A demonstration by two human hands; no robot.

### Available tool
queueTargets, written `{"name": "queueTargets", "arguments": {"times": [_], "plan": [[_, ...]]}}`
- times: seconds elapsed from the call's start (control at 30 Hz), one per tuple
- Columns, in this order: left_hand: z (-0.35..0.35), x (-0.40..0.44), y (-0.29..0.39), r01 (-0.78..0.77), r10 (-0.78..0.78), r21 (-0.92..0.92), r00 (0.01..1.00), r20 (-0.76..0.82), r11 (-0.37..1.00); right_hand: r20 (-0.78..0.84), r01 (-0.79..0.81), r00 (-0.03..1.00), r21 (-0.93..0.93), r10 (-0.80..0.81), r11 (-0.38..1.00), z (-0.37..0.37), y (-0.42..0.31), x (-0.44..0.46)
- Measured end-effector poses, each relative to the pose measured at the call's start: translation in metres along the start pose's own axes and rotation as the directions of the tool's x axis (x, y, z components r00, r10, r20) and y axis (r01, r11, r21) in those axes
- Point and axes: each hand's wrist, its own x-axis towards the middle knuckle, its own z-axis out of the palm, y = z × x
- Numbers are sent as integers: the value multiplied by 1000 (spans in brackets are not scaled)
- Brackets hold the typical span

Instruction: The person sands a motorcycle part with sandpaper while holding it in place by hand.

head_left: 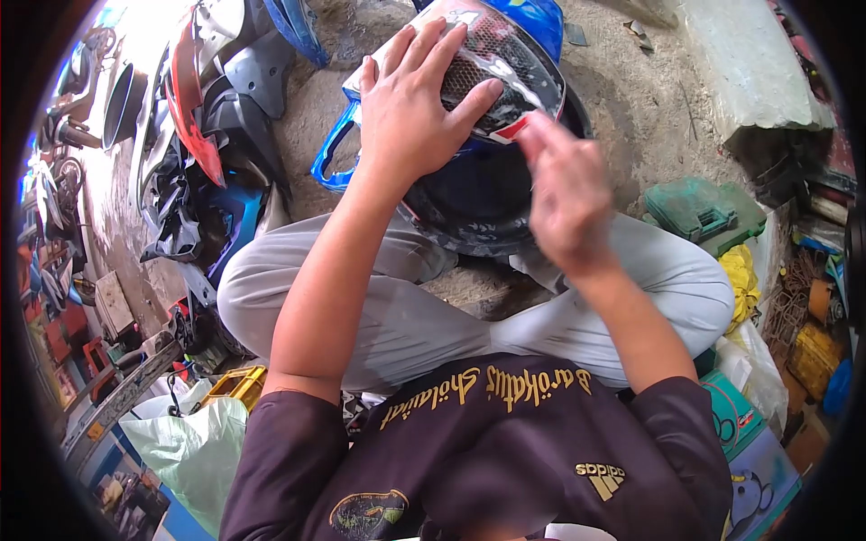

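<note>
One black basin (pixel 478 240), contents indiscernible, stands beneath one patterned panel (pixel 510 68), on which the left hand (pixel 410 113) lies flat, fingers spread, while the blurred, curled right hand (pixel 573 194) adjoins the panel's edge, hold indeterminable.

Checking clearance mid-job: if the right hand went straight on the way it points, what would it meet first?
Likely the glossy, curved, black mesh-patterned panel just ahead of the right hand; blur makes depth unclear, so it may already be touching.
</note>
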Motion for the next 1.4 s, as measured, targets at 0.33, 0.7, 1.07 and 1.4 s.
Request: {"name": "queueTargets", "arguments": {"times": [0.33, 0.7, 1.07, 1.4], "plan": [[1, 2, 0, -2, 2, -9, 1000, -6, 1000, 56, -1, 998, 101, -4, 995, 7, -15, -10], [0, 0, 7, -27, 27, 24, 1000, -9, 999, 38, -136, 990, -39, 138, 990, -9, 6, 1], [0, -3, 8, -30, 31, 30, 999, -21, 999, 47, -91, 994, -93, 96, 991, -10, 8, -5], [3, 0, 4, -33, 34, 8, 999, -39, 999, 154, -136, 980, 73, 124, 988, -6, -7, -11]]}}
